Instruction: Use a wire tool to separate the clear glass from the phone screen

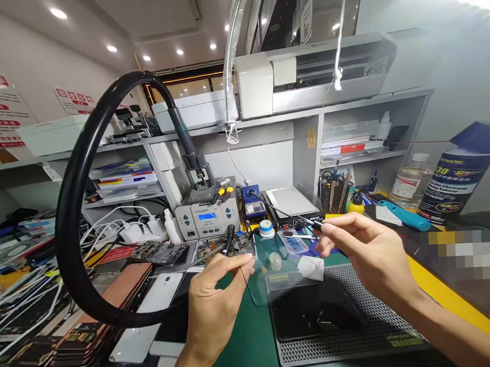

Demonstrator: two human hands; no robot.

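Note:
My left hand (217,295) is closed in a pinch on a thin dark wire (246,281) that hangs below the fingertips. My right hand (363,248), raised over the mat, has thumb and fingers closed around a slim black soldering iron (317,224). A dark line runs from it toward the small blue station (253,202) at the back. Under and between the hands, a black-screened phone (315,313) lies face up on a grey perforated mat (305,356). A white wipe (311,268) rests at the mat's far edge, beside a small clear jar (275,261).
A thick black hose (67,213) arches at left from the grey rework station (208,215). Stacked phone parts (81,342) and white cables (125,226) crowd the left side. A spray can (451,180) and clear bottle (411,181) stand at right. Green bench mat (239,346) shows in front.

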